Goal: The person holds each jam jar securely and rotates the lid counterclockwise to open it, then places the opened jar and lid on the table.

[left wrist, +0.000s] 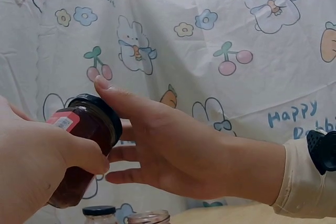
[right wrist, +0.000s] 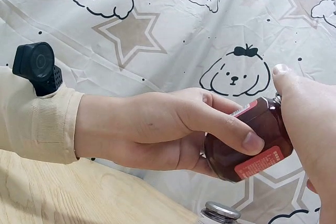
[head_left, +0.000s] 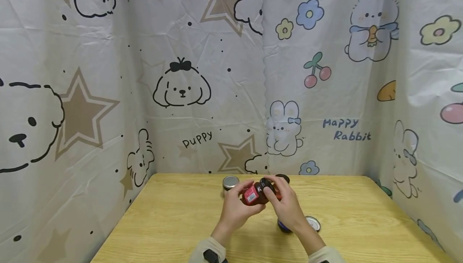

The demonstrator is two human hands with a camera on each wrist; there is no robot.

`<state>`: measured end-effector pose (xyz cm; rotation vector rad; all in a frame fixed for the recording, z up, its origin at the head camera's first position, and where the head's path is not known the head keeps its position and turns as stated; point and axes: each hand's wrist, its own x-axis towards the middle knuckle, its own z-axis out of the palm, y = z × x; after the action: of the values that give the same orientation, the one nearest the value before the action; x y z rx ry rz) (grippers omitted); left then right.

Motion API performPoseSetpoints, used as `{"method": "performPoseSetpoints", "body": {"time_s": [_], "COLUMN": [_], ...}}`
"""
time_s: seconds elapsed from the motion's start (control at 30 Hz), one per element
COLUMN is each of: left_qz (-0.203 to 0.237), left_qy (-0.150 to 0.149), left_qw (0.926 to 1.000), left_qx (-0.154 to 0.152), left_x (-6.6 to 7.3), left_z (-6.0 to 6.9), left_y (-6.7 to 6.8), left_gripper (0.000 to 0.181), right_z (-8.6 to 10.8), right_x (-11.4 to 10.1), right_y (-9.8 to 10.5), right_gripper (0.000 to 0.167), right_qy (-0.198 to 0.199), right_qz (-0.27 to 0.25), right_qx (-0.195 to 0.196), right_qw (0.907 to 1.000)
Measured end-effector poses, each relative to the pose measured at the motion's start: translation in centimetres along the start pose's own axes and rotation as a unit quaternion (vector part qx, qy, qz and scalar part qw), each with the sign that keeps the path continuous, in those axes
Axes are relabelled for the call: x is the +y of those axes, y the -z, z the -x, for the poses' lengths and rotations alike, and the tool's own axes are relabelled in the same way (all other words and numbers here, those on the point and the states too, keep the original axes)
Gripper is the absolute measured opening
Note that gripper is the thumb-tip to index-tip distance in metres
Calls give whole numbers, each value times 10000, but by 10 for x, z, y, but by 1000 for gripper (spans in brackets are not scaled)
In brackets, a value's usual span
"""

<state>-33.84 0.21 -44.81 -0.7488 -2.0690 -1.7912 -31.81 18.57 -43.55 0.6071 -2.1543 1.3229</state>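
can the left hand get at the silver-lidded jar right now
Probably not: the left hand grips the red-labelled jar. Once free, it could likely reach the silver-lidded jar just beyond, which looks unblocked.

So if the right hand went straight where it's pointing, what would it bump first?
Most likely the black lid of the red-labelled jar that the left hand holds. The right hand is so close that touching is hard to tell.
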Motion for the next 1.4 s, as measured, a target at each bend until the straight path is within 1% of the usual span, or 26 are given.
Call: {"method": "performPoseSetpoints", "body": {"time_s": [0.07,0.17,0.27,0.33,0.47,0.63,0.8,0.9,1.07,1.17,1.4], "left_qz": [97,181,177,181,184,224,378,446,507,614,889], "left_qy": [69,73,67,113,213,257,378,384,327,359,458], "left_qw": [9999,9998,9998,9998,9996,9994,9985,9982,9981,9973,9946], "left_qx": [25,58,61,36,1,-65,-120,-122,-142,-178,-287], "left_x": [2,3,3,4,3,0,-3,-4,-5,-5,-3], "left_z": [0,-2,-3,-2,-1,0,1,1,0,0,-2], "left_y": [0,2,3,4,5,5,5,6,8,10,16], "left_gripper": [70,68,65,64,62,61,60,60,60,60,59], "right_z": [-1,-3,-4,-5,-4,-2,-1,-1,-1,-2,-5], "right_x": [-1,-2,-2,-3,-4,-3,-2,-3,-4,-3,0], "right_y": [0,1,2,2,3,3,3,4,6,7,8], "right_gripper": [29,28,25,24,26,27,27,26,26,27,33], "right_qy": [-79,-132,-153,-194,-335,-523,-697,-770,-616,-470,-334], "right_qz": [61,92,68,5,-112,-195,-282,-332,-345,-394,-615], "right_qx": [44,110,167,184,139,115,63,-32,-209,-355,-696], "right_qw": [9999,9998,9997,9996,9993,9984,9972,9965,9973,9975,9951]}}
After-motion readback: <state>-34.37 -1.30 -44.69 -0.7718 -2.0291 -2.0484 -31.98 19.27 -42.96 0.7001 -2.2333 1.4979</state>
